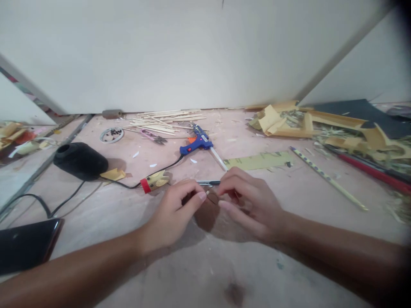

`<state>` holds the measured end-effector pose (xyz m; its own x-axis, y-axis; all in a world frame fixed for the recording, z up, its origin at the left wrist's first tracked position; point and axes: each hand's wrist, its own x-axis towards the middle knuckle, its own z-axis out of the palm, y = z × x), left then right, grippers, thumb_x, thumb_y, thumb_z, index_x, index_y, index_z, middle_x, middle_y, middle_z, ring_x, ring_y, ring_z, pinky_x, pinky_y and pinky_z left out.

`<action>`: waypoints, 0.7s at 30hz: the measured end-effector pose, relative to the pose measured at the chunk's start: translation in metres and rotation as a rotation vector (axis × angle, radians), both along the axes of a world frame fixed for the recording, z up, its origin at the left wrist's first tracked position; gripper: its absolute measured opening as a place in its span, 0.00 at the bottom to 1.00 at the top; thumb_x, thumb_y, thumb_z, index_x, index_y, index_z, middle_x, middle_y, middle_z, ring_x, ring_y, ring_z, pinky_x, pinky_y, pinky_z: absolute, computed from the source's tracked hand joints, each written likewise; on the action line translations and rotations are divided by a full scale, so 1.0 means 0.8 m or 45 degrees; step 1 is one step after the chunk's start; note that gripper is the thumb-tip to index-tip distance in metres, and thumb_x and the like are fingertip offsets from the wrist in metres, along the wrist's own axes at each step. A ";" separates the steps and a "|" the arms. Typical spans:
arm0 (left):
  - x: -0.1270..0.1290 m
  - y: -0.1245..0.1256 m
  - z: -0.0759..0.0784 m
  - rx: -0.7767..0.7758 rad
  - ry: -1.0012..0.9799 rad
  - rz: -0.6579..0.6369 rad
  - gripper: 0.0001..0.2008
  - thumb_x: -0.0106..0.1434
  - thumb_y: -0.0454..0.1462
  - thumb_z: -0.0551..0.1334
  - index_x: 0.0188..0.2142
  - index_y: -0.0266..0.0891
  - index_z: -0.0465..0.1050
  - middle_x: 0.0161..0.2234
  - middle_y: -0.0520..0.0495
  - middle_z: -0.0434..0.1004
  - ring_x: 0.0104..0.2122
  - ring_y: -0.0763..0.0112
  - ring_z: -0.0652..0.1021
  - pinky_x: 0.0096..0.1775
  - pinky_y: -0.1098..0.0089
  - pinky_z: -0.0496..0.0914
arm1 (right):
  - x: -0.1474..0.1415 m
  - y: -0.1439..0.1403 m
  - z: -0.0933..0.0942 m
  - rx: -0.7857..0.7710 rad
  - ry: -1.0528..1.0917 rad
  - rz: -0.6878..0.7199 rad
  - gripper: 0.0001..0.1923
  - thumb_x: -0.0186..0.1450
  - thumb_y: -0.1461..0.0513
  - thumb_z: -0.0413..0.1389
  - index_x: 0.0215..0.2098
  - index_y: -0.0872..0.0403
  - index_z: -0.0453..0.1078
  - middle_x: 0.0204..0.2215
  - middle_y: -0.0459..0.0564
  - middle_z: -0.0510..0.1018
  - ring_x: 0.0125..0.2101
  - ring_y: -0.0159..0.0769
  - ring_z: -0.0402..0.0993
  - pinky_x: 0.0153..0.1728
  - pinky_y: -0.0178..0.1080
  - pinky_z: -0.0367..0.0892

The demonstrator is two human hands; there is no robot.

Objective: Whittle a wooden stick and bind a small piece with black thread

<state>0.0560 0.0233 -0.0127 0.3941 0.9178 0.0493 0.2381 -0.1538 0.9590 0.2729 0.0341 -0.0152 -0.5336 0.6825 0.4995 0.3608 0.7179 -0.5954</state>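
In the middle, my left hand [178, 205] pinches a thin dark thread [212, 199] between thumb and forefinger. A tiny pale bit shows at those fingertips, too small to name. Facing it is my right hand [250, 203], its thumb and forefinger a little apart beside the thread's loop; no held thing shows there. Just beyond the fingers lies a slim metal-and-dark tool [207, 183], partly hidden by both hands. To the left is a small tan piece with a red band [154, 182]. Farther back a blue hot glue gun [197, 141] rests with a glue stick in its rear.
Thin wooden sticks [163, 122], pink-handled snips [154, 136] and a round lid of dark bits [111, 135] lie behind. At left are a black spool [80, 160] and a phone [28, 244]. A pencil [327, 177] and cut cardboard [289, 124] lie right.
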 end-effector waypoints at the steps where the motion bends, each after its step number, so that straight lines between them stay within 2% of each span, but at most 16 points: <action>1: -0.001 0.000 0.000 -0.015 -0.028 0.005 0.12 0.72 0.38 0.58 0.30 0.38 0.70 0.28 0.53 0.68 0.31 0.71 0.70 0.36 0.70 0.63 | -0.001 0.000 0.000 0.008 -0.019 0.016 0.04 0.67 0.63 0.59 0.40 0.54 0.70 0.34 0.48 0.71 0.29 0.32 0.67 0.29 0.36 0.63; 4: -0.003 -0.001 -0.001 -0.022 -0.078 -0.025 0.12 0.72 0.38 0.58 0.31 0.38 0.71 0.29 0.53 0.69 0.30 0.73 0.69 0.34 0.71 0.63 | -0.005 0.002 -0.001 0.048 -0.062 0.044 0.04 0.68 0.62 0.60 0.40 0.55 0.72 0.35 0.48 0.71 0.32 0.31 0.69 0.33 0.35 0.65; 7: -0.006 -0.002 0.000 -0.002 -0.039 -0.036 0.12 0.72 0.37 0.58 0.31 0.37 0.70 0.28 0.54 0.68 0.30 0.73 0.69 0.34 0.72 0.62 | -0.008 0.004 -0.003 0.068 -0.068 0.079 0.02 0.70 0.64 0.58 0.40 0.55 0.73 0.36 0.49 0.72 0.33 0.30 0.69 0.34 0.33 0.65; 11: -0.013 -0.006 -0.002 0.012 0.009 -0.025 0.13 0.72 0.38 0.58 0.30 0.37 0.69 0.28 0.54 0.68 0.30 0.73 0.69 0.34 0.71 0.62 | -0.010 0.003 -0.005 0.004 -0.043 0.125 0.02 0.71 0.65 0.55 0.38 0.56 0.70 0.37 0.50 0.76 0.34 0.30 0.71 0.34 0.32 0.64; 14: -0.018 -0.009 -0.003 0.031 0.036 -0.033 0.13 0.73 0.38 0.58 0.30 0.38 0.70 0.28 0.53 0.69 0.30 0.73 0.69 0.34 0.71 0.62 | -0.012 0.000 -0.006 -0.062 -0.083 0.166 0.02 0.71 0.64 0.55 0.39 0.55 0.69 0.30 0.46 0.76 0.29 0.28 0.70 0.31 0.32 0.62; 17: -0.021 -0.011 -0.002 0.082 0.072 -0.025 0.13 0.73 0.37 0.57 0.30 0.38 0.70 0.28 0.53 0.69 0.30 0.73 0.69 0.34 0.72 0.62 | -0.016 -0.004 -0.007 -0.122 -0.140 0.194 0.03 0.71 0.63 0.54 0.38 0.55 0.69 0.23 0.40 0.71 0.22 0.26 0.65 0.27 0.30 0.58; 21: -0.021 -0.013 -0.001 0.141 0.111 -0.010 0.13 0.73 0.36 0.57 0.29 0.39 0.69 0.28 0.54 0.69 0.30 0.74 0.69 0.33 0.72 0.62 | -0.021 -0.011 -0.008 -0.100 -0.210 0.179 0.05 0.72 0.62 0.53 0.38 0.54 0.69 0.21 0.41 0.72 0.20 0.27 0.65 0.24 0.31 0.57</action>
<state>0.0391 0.0129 -0.0138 0.4082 0.9056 0.1153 0.3183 -0.2596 0.9118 0.2562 0.0252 -0.0218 -0.6960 0.6293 0.3458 0.3577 0.7214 -0.5930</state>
